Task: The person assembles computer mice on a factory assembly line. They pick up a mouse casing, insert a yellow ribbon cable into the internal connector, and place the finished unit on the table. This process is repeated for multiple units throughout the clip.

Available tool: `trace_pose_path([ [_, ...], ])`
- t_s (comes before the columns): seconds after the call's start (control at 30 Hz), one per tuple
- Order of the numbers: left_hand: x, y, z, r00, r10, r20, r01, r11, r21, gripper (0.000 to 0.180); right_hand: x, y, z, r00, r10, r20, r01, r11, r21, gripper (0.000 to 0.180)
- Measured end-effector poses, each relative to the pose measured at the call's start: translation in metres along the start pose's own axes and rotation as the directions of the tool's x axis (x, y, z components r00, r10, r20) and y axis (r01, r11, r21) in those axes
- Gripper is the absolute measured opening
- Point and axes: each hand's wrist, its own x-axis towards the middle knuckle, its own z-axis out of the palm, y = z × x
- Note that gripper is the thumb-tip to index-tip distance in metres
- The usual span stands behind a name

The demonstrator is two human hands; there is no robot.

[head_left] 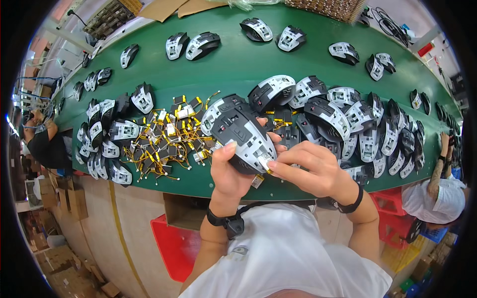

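Note:
My left hand (229, 171) is wrapped round a black and white computer mouse body (243, 130), held tilted above the table. Its thumb lies along the near side and its fingertips show at the far side. My right hand (313, 168) pinches a small silver battery (264, 161) with a yellow edge at the mouse's near end. The fingers partly cover the battery, so how far it sits inside the mouse cannot be told. Left of my hands spreads a heap of small batteries (166, 136) with thin wires and white plugs. Another silver battery (257, 181) lies just below the held mouse.
Piled mouse bodies (328, 116) crowd the right; a smaller group (102, 129) stands left. Several more mice (202, 45) sit along the back of the green table (228, 69). Red crates (171, 248) stand below. People work at the far left and right (432, 196).

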Motion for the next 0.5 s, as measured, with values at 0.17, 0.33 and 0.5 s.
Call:
trace_pose_path([
  [0.17, 0.004, -0.005, 0.003, 0.999, -0.052, -0.016, 0.053, 0.998, 0.019, 0.074, 0.001, -0.001, -0.008, 0.989, -0.138, 0.047, 0.143, 0.978, -0.152, 0.036],
  [0.33, -0.001, -0.006, 0.016, 0.993, 0.026, -0.116, -0.006, 0.985, 0.171, 0.085, 0.002, 0.001, -0.007, 0.996, -0.063, 0.067, 0.069, 0.994, -0.088, 0.032],
  [0.5, -0.004, -0.006, 0.02, 0.992, 0.026, -0.125, 0.003, 0.974, 0.226, 0.087, 0.006, -0.001, -0.012, 0.866, 0.466, 0.178, -0.497, 0.771, 0.398, 0.024],
])
